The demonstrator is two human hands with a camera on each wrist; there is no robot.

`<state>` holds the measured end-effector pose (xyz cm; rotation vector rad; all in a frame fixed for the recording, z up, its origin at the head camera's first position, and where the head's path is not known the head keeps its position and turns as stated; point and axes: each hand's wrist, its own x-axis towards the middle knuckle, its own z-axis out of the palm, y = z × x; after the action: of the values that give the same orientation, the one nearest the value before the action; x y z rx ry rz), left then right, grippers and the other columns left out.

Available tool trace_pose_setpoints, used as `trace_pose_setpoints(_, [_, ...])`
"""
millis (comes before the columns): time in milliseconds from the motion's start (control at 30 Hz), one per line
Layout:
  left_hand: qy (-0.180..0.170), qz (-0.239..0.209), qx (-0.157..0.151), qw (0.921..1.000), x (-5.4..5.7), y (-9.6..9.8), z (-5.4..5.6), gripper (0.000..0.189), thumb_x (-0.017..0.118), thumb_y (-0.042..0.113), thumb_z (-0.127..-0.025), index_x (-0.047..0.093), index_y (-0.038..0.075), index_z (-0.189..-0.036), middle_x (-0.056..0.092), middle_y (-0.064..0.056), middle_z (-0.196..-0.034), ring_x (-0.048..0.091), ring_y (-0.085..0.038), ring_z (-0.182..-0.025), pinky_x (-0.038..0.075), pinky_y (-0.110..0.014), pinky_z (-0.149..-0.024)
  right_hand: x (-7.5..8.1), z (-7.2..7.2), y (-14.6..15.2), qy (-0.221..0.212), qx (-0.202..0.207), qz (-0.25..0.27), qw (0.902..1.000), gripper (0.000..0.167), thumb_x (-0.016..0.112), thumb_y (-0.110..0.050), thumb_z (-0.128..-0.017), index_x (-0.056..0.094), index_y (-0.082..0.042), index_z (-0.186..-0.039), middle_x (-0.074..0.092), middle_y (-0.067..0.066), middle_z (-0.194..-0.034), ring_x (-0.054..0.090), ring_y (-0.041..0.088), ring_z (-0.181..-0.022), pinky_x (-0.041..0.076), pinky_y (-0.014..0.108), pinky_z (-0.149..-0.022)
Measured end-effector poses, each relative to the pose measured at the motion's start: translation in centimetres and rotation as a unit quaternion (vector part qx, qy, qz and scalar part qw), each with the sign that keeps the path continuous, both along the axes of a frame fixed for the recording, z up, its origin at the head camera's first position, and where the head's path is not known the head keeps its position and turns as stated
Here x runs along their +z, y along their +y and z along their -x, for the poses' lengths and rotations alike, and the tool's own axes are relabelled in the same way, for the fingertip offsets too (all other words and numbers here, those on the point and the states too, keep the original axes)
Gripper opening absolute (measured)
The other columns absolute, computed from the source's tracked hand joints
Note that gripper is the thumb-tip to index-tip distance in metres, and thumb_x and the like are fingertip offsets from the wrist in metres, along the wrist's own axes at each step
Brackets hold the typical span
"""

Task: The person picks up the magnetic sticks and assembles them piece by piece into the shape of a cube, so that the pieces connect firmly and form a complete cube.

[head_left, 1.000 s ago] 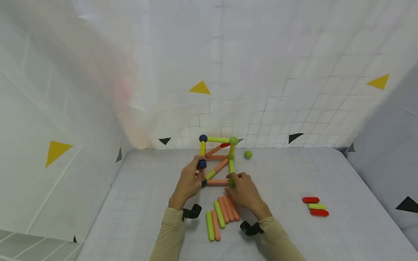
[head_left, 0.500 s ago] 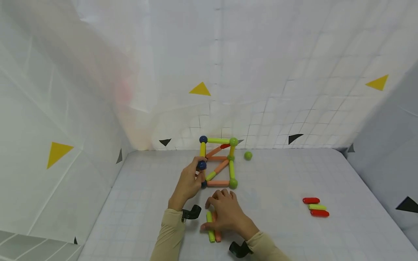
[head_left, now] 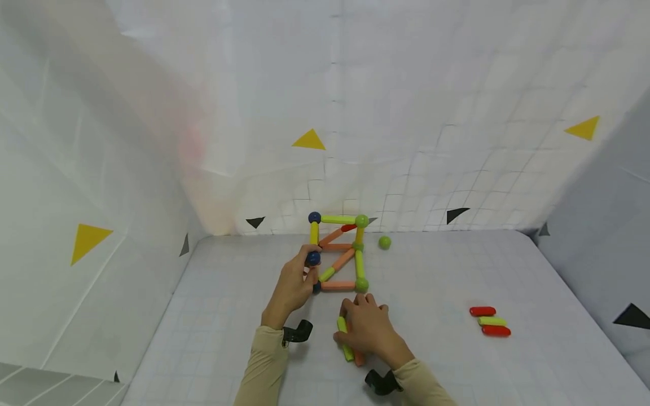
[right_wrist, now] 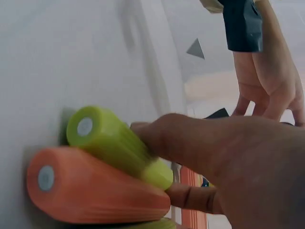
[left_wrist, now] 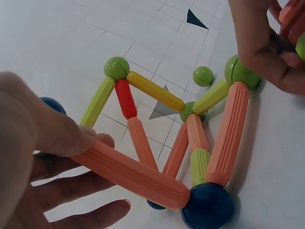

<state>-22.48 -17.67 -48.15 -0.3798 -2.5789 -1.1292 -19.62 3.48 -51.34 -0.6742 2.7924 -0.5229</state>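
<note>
A frame of magnetic sticks and balls (head_left: 339,286) stands toward the back of the table, with blue balls at its left and green balls at its right. My left hand (head_left: 291,282) pinches a salmon magnetic stick (left_wrist: 133,174) between thumb and fingers. That stick's near end meets a dark blue ball (left_wrist: 208,206); another blue ball (head_left: 313,258) shows at the fingertips. In front of the frame, my right hand (head_left: 370,324) has its fingers curled over a group of loose sticks. Its thumb presses a lime stick (right_wrist: 107,138) beside a salmon stick (right_wrist: 95,186); the palm hides others.
A loose green ball (head_left: 385,242) lies right of the frame. Farther right are two short red sticks (head_left: 496,331) with a short lime stick (head_left: 492,321) between them. A white wall (head_left: 406,192) rises behind the table.
My right hand has left the green corner ball, come down over the loose sticks, then shifted right, the lime and salmon sticks moving with it. The left hand has kept its place.
</note>
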Motion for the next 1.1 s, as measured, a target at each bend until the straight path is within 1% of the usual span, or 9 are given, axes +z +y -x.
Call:
trace_pose_setpoints(133, [0.001,0.002,0.003,1.0000,0.1,-0.1,-0.1,0.045,0.063,-0.006,-0.100,0.054,0.013,-0.140,0.072,-0.003,-0.110,0.067,-0.016,-0.091,0.059,-0.036,-0.083,0.2,0.1,0.4,0.001,-0.021,-0.006,0.9998,0.042,0.087,-0.051,-0.080,0.067,-0.021,-0.101,0.055,0.003,-0.096,0.048,0.026,-0.094,0.045,0.056,-0.074])
trace_pose_setpoints(267, [-0.001,-0.001,0.002,1.0000,0.0,-0.1,-0.2,0.044,0.063,-0.005,-0.100,0.054,0.013,-0.139,0.072,-0.002,-0.108,0.066,-0.015,-0.088,0.059,-0.037,-0.083,0.1,0.2,0.7,-0.001,-0.032,0.005,0.9995,0.041,0.087,-0.050,-0.080,0.065,-0.020,-0.097,0.056,0.001,-0.093,0.050,0.025,-0.092,0.044,0.058,-0.077])
trace_pose_setpoints(400, [-0.004,-0.009,0.005,0.9999,0.0,-0.1,-0.3,0.046,0.066,-0.004,-0.099,0.054,0.017,-0.138,0.072,-0.001,-0.110,0.067,-0.016,-0.093,0.059,-0.040,-0.085,-0.2,0.4,1.3,-0.002,-0.035,0.063,0.9974,0.034,0.089,-0.042,-0.081,0.066,-0.019,-0.092,0.058,-0.003,-0.086,0.052,0.022,-0.087,0.042,0.063,-0.083])
trace_pose_setpoints(500, [-0.004,-0.019,0.003,0.9998,0.0,-0.1,-0.3,0.046,0.069,-0.002,-0.098,0.055,0.017,-0.138,0.072,-0.002,-0.110,0.067,-0.019,-0.097,0.060,-0.046,-0.086,0.0,0.7,1.8,-0.002,-0.027,0.121,0.9922,0.027,0.088,-0.035,-0.083,0.067,-0.018,-0.088,0.059,-0.006,-0.079,0.052,0.018,-0.080,0.044,0.066,-0.089])
trace_pose_setpoints(633, [0.006,-0.034,-0.003,0.9994,0.1,-0.1,-0.2,0.042,0.071,0.001,-0.099,0.057,0.013,-0.137,0.073,-0.008,-0.114,0.068,-0.024,-0.102,0.060,-0.052,-0.087,0.9,1.2,2.7,-0.033,-0.012,0.197,0.9797,0.022,0.084,-0.029,-0.089,0.069,-0.013,-0.091,0.065,-0.004,-0.082,0.056,0.014,-0.076,0.053,0.044,-0.079])
trace_pose_setpoints(700, [0.013,-0.041,-0.006,0.9991,0.1,-0.1,-0.2,0.040,0.071,0.003,-0.099,0.058,0.011,-0.136,0.073,-0.011,-0.118,0.069,-0.026,-0.103,0.060,-0.054,-0.086,1.2,1.5,3.2,-0.054,-0.014,0.229,0.9719,0.022,0.082,-0.028,-0.092,0.068,-0.011,-0.096,0.067,-0.001,-0.086,0.059,0.013,-0.076,0.051,0.032,-0.068])
trace_pose_setpoints(767, [0.017,-0.043,-0.007,0.9989,0.0,-0.1,-0.1,0.038,0.071,0.004,-0.100,0.058,0.009,-0.136,0.073,-0.013,-0.120,0.070,-0.028,-0.104,0.060,-0.054,-0.086,1.4,1.9,3.7,-0.062,-0.023,0.248,0.9664,0.023,0.080,-0.029,-0.095,0.067,-0.011,-0.102,0.069,-0.001,-0.091,0.060,0.011,-0.079,0.050,0.027,-0.068])
trace_pose_setpoints(933, [0.015,-0.047,-0.010,0.9987,0.0,-0.1,0.0,0.036,0.071,0.007,-0.101,0.059,0.009,-0.135,0.074,-0.013,-0.117,0.070,-0.025,-0.099,0.061,-0.050,-0.083,1.5,3.0,4.8,-0.043,-0.077,0.312,0.9461,0.023,0.074,-0.027,-0.101,0.070,-0.012,-0.118,0.075,0.004,-0.101,0.065,0.014,-0.085,0.053,0.030,-0.070])
trace_pose_setpoints(1100, [0.007,-0.051,-0.012,0.9986,0.0,-0.2,-0.1,0.037,0.071,0.007,-0.101,0.059,0.009,-0.136,0.074,-0.009,-0.110,0.071,-0.020,-0.096,0.061,-0.037,-0.079,1.6,4.2,5.4,-0.031,-0.146,0.383,0.9114,0.027,0.070,-0.030,-0.104,0.073,-0.014,-0.127,0.077,0.009,-0.114,0.068,0.020,-0.098,0.054,0.035,-0.082])
